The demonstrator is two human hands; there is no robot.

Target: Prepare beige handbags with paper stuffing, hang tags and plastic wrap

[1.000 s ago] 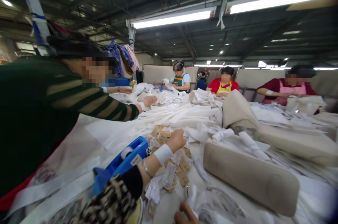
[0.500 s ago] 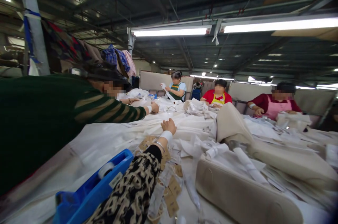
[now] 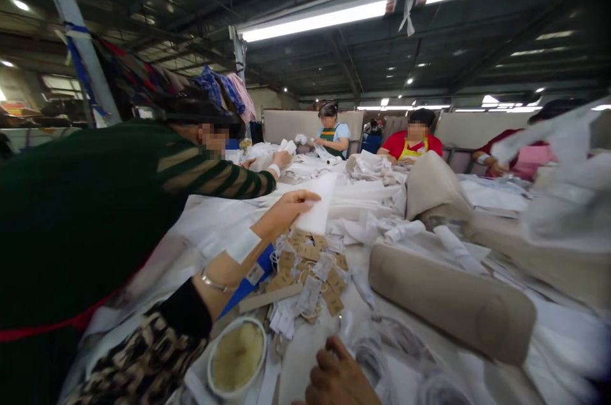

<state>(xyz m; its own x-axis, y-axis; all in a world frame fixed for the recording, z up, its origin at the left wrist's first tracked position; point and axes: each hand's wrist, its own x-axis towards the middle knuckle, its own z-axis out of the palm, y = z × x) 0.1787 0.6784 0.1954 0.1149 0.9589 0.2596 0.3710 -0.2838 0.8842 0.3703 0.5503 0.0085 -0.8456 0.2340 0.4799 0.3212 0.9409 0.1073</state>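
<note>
The left hand (image 3: 289, 204) grasps a white folded sheet (image 3: 317, 204) by its near edge, lifted above the paper tags (image 3: 310, 265) on the surface (image 3: 305, 354). The right hand (image 3: 341, 376) rests loosely on clear plastic bags (image 3: 382, 354) (its fingers are partly hidden). A firm pinch should keep the sheet flat.

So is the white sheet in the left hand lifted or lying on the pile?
Lifted: the left hand pinches the white sheet by its edge above the tags.
</note>
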